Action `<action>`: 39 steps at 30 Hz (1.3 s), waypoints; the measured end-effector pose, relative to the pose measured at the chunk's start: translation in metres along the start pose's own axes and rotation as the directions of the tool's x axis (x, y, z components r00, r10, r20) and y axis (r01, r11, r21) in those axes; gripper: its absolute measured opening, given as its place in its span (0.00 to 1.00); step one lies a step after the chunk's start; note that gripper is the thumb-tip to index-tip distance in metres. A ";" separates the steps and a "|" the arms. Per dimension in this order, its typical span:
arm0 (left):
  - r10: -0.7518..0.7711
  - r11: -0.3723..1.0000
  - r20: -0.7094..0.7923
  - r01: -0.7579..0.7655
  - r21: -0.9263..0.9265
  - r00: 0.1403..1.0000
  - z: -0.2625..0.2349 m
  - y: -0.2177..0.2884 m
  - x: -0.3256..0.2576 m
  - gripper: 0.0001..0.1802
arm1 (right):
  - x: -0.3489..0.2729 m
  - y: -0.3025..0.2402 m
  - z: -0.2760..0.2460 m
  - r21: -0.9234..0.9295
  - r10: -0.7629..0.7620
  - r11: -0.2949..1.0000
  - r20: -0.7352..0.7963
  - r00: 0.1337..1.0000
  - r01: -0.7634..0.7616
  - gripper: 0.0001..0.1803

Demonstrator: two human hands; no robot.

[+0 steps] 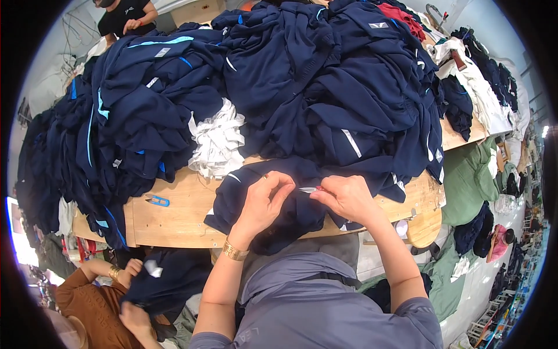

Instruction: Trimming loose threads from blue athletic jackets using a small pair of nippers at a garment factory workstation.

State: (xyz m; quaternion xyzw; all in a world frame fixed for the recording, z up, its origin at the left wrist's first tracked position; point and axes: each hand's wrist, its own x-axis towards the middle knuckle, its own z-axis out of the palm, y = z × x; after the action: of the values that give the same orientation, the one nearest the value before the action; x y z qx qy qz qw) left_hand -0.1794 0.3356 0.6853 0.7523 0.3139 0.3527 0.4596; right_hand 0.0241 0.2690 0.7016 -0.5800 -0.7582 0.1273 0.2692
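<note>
Both my hands are over a navy blue garment (273,224) bunched at the table's near edge. My right hand (349,198) is closed round a small pair of thread snips (307,189); metal blades and a bit of pink-red show past the fingers. The blades point left, toward the fingertips of my left hand (268,198). Thumb and fingers of that hand are pinched together just above the cloth. Whatever they pinch is too small to make out. A gold band circles my left wrist.
Large heaps of navy garments (360,87) cover the wooden table (180,218). A bundle of white strips (218,139) and blue snips (157,201) lie to the left. A co-worker in brown (96,308) handles dark cloth at lower left; another person (128,17) stands at far left.
</note>
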 end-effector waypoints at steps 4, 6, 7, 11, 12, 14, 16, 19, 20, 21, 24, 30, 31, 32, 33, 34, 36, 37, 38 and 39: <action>-0.037 0.998 -0.006 0.037 -0.050 0.999 0.002 -0.003 -0.001 0.03 | 0.006 -0.004 -0.001 -0.096 -0.051 0.994 0.036 0.998 0.055 0.21; -0.029 0.997 -0.012 0.028 -0.066 1.000 0.003 -0.004 0.000 0.03 | 0.007 -0.004 0.000 -0.122 -0.088 0.988 0.033 0.996 0.091 0.23; -0.032 0.997 -0.009 0.031 -0.068 0.999 0.003 -0.005 0.000 0.03 | 0.008 -0.004 0.000 -0.150 -0.121 0.981 0.031 0.992 0.125 0.25; -0.031 0.998 0.003 0.032 -0.058 1.000 0.004 -0.005 0.000 0.03 | 0.009 -0.006 0.000 -0.128 -0.089 0.987 0.045 0.995 0.094 0.22; -0.031 0.998 0.005 0.031 -0.058 1.000 0.004 -0.005 0.000 0.03 | 0.009 -0.005 0.000 -0.152 -0.093 0.983 0.053 0.994 0.101 0.22; -0.035 0.997 -0.014 0.034 -0.068 0.999 0.005 -0.005 0.000 0.03 | 0.010 -0.005 -0.001 -0.174 -0.099 0.979 0.062 0.993 0.109 0.22; -0.041 0.997 -0.011 0.040 -0.065 0.999 0.005 -0.005 0.000 0.03 | 0.010 -0.005 -0.003 -0.167 -0.099 0.980 0.065 0.993 0.108 0.22; -0.036 0.998 -0.017 0.035 -0.055 0.999 0.005 -0.005 0.000 0.04 | 0.010 -0.004 -0.004 -0.172 -0.097 0.979 0.070 0.993 0.108 0.22; -0.025 0.999 -0.025 0.024 -0.049 0.999 0.005 -0.005 0.001 0.04 | 0.010 -0.004 -0.004 -0.173 -0.098 0.979 0.070 0.993 0.109 0.22; -0.025 0.999 -0.025 0.024 -0.049 0.999 0.006 -0.005 0.001 0.04 | 0.010 -0.004 -0.005 -0.171 -0.095 0.980 0.070 0.993 0.105 0.22; -0.026 0.998 -0.026 0.025 -0.058 0.999 0.006 -0.004 0.002 0.04 | 0.011 -0.004 -0.005 -0.175 -0.095 0.979 0.076 0.993 0.108 0.22; 0.018 0.999 -0.042 -0.019 -0.038 0.999 0.007 -0.004 0.001 0.05 | 0.011 -0.003 -0.006 -0.153 -0.118 0.979 0.105 0.987 0.133 0.21; 0.011 0.999 -0.059 -0.013 -0.034 0.998 0.007 -0.005 0.001 0.05 | 0.011 -0.002 -0.007 -0.120 -0.124 0.983 0.123 0.985 0.139 0.20; 0.004 1.000 -0.076 -0.006 -0.030 0.997 0.007 -0.007 0.001 0.05 | 0.010 0.000 -0.007 -0.119 -0.127 0.983 0.124 0.984 0.141 0.20; 0.002 1.000 -0.080 -0.004 -0.030 0.997 0.007 -0.010 0.000 0.05 | 0.008 0.005 -0.005 0.147 0.010 0.989 0.107 0.994 -0.025 0.19; -0.046 0.997 -0.098 0.039 -0.066 0.994 0.007 -0.014 0.000 0.05 | 0.005 0.011 -0.002 0.400 0.147 0.897 0.126 0.981 -0.186 0.17; -0.097 0.991 -0.123 0.084 -0.102 0.988 0.008 -0.019 0.002 0.05 | -0.003 0.015 0.013 0.642 0.196 0.735 0.105 0.975 -0.217 0.14; -0.100 0.989 -0.126 0.085 -0.118 0.987 0.009 -0.019 0.001 0.05 | -0.004 0.004 0.019 0.659 0.204 0.719 0.101 0.974 -0.219 0.14; -0.104 0.987 -0.130 0.087 -0.133 0.986 0.010 -0.018 0.002 0.06 | -0.004 -0.003 0.024 0.676 0.212 0.702 0.099 0.972 -0.222 0.16; -0.126 0.976 -0.141 0.097 -0.193 0.982 0.011 -0.015 0.002 0.07 | -0.003 -0.004 0.030 0.569 0.158 0.801 0.102 0.982 -0.188 0.18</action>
State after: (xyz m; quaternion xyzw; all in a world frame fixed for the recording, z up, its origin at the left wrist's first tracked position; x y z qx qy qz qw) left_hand -0.1716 0.3382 0.6683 0.6581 0.3558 0.4104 0.5214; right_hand 0.0047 0.2687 0.6782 -0.5349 -0.6344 0.3889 0.4002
